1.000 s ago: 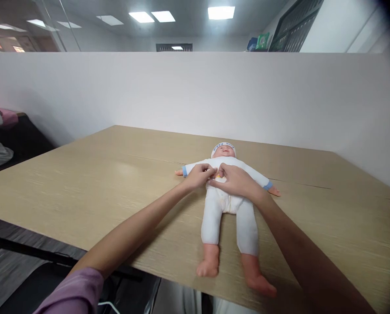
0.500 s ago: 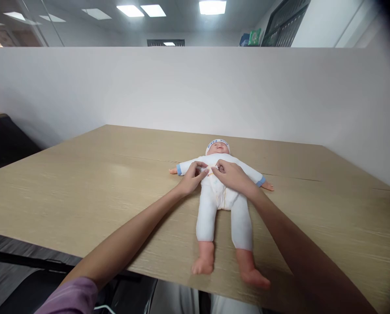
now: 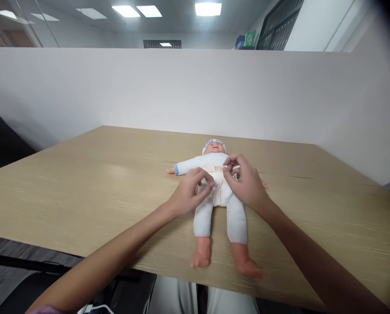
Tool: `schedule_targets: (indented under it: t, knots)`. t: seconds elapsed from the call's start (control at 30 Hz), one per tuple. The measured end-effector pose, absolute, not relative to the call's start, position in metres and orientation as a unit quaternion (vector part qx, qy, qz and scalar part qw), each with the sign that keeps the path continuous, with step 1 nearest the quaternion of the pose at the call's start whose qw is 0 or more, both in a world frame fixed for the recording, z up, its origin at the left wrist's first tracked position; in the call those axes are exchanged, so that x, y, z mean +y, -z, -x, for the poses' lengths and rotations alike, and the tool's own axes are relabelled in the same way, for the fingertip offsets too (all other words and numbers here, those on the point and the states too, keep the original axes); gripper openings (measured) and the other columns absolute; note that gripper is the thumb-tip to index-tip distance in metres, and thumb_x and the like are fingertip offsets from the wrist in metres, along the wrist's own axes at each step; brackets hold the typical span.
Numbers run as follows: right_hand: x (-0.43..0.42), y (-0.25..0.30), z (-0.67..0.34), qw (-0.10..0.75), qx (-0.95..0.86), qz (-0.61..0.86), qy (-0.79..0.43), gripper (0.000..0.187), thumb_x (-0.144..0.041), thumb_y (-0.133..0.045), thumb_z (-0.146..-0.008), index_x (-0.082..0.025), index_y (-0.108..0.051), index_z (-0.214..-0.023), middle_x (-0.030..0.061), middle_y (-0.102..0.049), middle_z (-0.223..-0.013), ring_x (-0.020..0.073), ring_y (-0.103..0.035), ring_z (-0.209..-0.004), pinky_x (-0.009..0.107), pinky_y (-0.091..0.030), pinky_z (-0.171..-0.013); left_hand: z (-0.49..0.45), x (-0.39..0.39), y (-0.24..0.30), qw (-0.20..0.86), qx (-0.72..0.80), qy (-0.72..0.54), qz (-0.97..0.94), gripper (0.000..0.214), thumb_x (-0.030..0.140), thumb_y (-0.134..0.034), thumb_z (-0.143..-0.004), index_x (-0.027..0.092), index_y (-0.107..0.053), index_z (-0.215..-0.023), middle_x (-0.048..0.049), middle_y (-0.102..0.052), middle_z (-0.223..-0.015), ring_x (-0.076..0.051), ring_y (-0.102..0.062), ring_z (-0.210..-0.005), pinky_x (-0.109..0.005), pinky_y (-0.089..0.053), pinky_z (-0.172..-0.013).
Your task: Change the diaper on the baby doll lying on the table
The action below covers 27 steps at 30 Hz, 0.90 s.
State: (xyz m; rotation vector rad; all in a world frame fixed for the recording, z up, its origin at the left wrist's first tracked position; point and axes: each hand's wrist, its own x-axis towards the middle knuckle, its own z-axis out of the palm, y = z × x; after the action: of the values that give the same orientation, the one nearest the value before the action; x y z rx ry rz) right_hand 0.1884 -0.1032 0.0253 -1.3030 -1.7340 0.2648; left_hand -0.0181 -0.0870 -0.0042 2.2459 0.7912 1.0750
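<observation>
A baby doll [image 3: 201, 226] lies on its back, head away from me, in a white suit with blue cuffs and a white headband with blue lettering. Over the suit it wears a white diaper [image 3: 219, 192] with a yellowish printed waistband. My right hand [image 3: 245, 181] is at the right side of the waist, thumb and forefinger pinched at the diaper's edge. The doll's arm on that side is mostly hidden behind it. Hovering over the left hip, my left hand [image 3: 195, 189] has curved fingers, with thumb and fingertips slightly apart and nothing visible between them.
The doll rests on a wide wooden table [image 3: 132, 196]. Behind it stands a white partition [image 3: 155, 87]. A dark chair [image 3: 5, 141] is off to the left. My legs [image 3: 178, 296] and a white cable [image 3: 98, 307] are below the front edge.
Both hands were together at the front of the diaper's waistband. My left hand has come away toward me; my right hand has shifted right along the waist, uncovering the printed band.
</observation>
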Motion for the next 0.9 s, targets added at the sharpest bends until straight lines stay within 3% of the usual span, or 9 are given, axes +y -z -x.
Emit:
schedule_targets:
  t: [0.13, 0.23, 0.33, 0.5, 0.67, 0.9]
  knots:
    - [-0.146, -0.02, -0.211, 0.451, -0.723, 0.492, -0.179, 0.007, -0.031, -0.06, -0.097, -0.025, -0.058, -0.1, 0.0045, -0.066, -0.1, 0.0197, -0.067, -0.09, 0.031, -0.057, -0.078, 0.024, -0.111, 0.006, 0.235, 0.227, -0.259, -0.909, 0.023, 0.037, -0.051, -0.106, 0.024, -0.068, -0.099, -0.005, -0.071, -0.102, -0.024, -0.058, -0.101, -0.038, -0.042, -0.095]
    - [-0.162, -0.001, -0.227, 0.342, -0.791, 0.454, -0.227, 0.005, -0.029, -0.059, -0.098, -0.025, -0.062, -0.1, 0.0036, -0.068, -0.099, 0.02, -0.068, -0.09, 0.032, -0.057, -0.079, 0.027, -0.109, 0.021, 0.208, 0.256, -0.235, -0.914, 0.025, 0.037, -0.05, -0.106, 0.023, -0.068, -0.095, -0.0042, -0.072, -0.096, -0.024, -0.057, -0.098, -0.038, -0.04, -0.093]
    - [-0.165, 0.018, -0.234, 0.276, -0.833, 0.443, -0.183, 0.01, -0.024, -0.055, -0.099, -0.025, -0.065, -0.096, 0.0033, -0.07, -0.097, 0.0199, -0.067, -0.088, 0.034, -0.053, -0.082, 0.03, -0.103, 0.032, 0.214, 0.304, -0.253, -0.893, 0.024, 0.039, -0.053, -0.105, 0.022, -0.065, -0.093, -0.0034, -0.07, -0.093, -0.023, -0.055, -0.091, -0.036, -0.04, -0.088]
    - [-0.157, 0.03, -0.225, 0.294, -0.796, 0.515, -0.123, 0.009, -0.027, -0.058, -0.099, -0.024, -0.066, -0.103, 0.0037, -0.071, -0.101, 0.0205, -0.066, -0.091, 0.033, -0.049, -0.082, 0.025, -0.097, 0.036, 0.218, 0.366, -0.277, -0.861, 0.027, 0.046, -0.066, -0.096, 0.022, -0.057, -0.092, -0.0014, -0.066, -0.086, -0.022, -0.056, -0.082, -0.034, -0.04, -0.079]
    - [-0.147, 0.034, -0.21, 0.256, -0.782, 0.566, -0.044, 0.014, -0.032, -0.058, -0.1, -0.024, -0.063, -0.091, 0.0025, -0.066, -0.089, 0.0207, -0.062, -0.08, 0.032, -0.041, -0.069, 0.011, -0.088, 0.037, 0.189, 0.393, -0.257, -0.863, 0.035, 0.049, -0.069, -0.092, 0.022, -0.052, -0.078, 0.0009, -0.059, -0.073, -0.02, -0.053, -0.072, -0.033, -0.036, -0.071]
    - [-0.152, 0.048, -0.207, 0.283, -0.785, 0.55, -0.039, 0.01, -0.026, -0.063, -0.097, -0.023, -0.068, -0.104, 0.0077, -0.067, -0.107, 0.0267, -0.064, -0.101, 0.038, -0.049, -0.086, 0.013, -0.079, 0.045, 0.222, 0.362, -0.277, -0.862, 0.04, 0.045, -0.067, -0.095, 0.021, -0.048, -0.069, 0.0016, -0.058, -0.071, -0.019, -0.055, -0.078, -0.032, -0.038, -0.076]
